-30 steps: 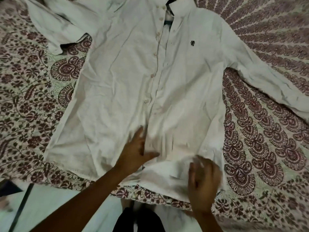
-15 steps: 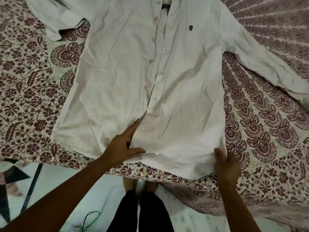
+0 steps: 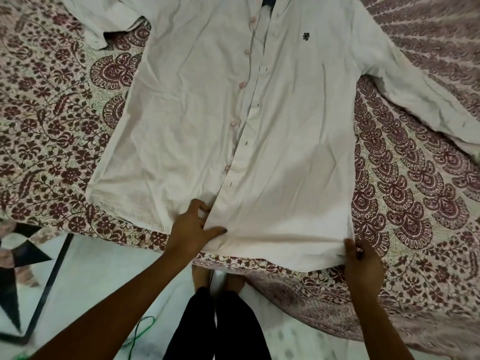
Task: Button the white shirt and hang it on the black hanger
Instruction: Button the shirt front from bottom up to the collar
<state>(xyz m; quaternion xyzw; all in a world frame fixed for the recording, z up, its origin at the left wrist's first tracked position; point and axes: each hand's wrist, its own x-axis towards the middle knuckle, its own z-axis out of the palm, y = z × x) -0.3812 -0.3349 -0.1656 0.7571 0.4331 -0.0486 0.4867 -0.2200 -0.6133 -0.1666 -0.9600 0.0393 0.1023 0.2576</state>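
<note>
The white shirt (image 3: 285,120) lies face up and spread flat on the patterned bedspread, sleeves stretched out to both sides. A small dark emblem marks its chest. Several pale buttons run down the left placket, and the right placket with its buttonholes lies beside them, unfastened. My left hand (image 3: 193,227) pinches the fabric at the bottom of the front opening, near the hem. My right hand (image 3: 361,258) grips the hem at the shirt's lower right corner. No black hanger is in view.
The maroon floral bedspread (image 3: 415,203) covers the bed and drapes over its near edge. Below lies a pale tiled floor with a black star pattern (image 3: 23,258) at the left. A green cord (image 3: 141,326) lies on the floor. My dark trouser legs (image 3: 215,326) stand at the bed's edge.
My right hand moved from the bunched hem out to the lower right corner and pulled it flat. My left hand slid down the opening to the hem. The view has tilted down.
</note>
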